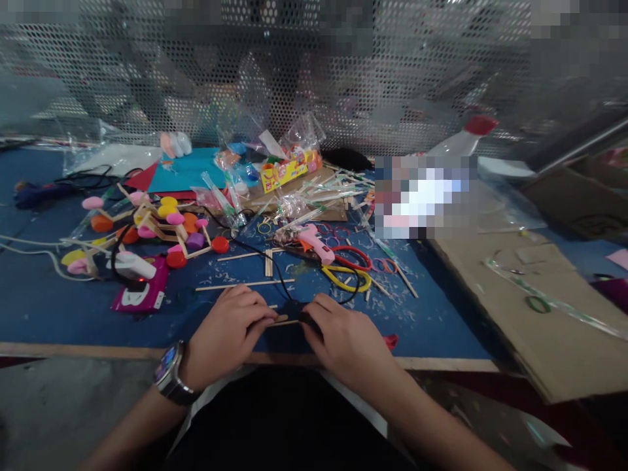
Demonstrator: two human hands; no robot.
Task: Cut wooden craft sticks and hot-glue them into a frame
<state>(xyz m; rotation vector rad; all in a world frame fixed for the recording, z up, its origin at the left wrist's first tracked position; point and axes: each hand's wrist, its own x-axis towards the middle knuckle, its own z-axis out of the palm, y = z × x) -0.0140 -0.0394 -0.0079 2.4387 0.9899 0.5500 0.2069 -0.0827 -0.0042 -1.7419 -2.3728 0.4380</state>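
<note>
Near the table's front edge, my left hand (235,324) pinches thin wooden sticks (281,319) between thumb and fingers. Their other ends reach toward my right hand (343,330), whose fingers are curled down around something dark (311,319), mostly hidden. A longer thin stick (245,285) lies just beyond my left hand. Ahead of both hands are short sticks laid side by side (269,263). A pink glue gun (318,243) rests beside scissors with red and yellow handles (347,278). From the left, a black cord (277,265) runs in between my hands.
At left, a magenta power strip (142,294) holds a white plug (131,265), near stick structures with colourful round pieces (167,222). A yellow clay box (287,171) and plastic wrappers lie behind. Cardboard (520,314) covers the right side; a perforated metal screen (314,85) stands at the back.
</note>
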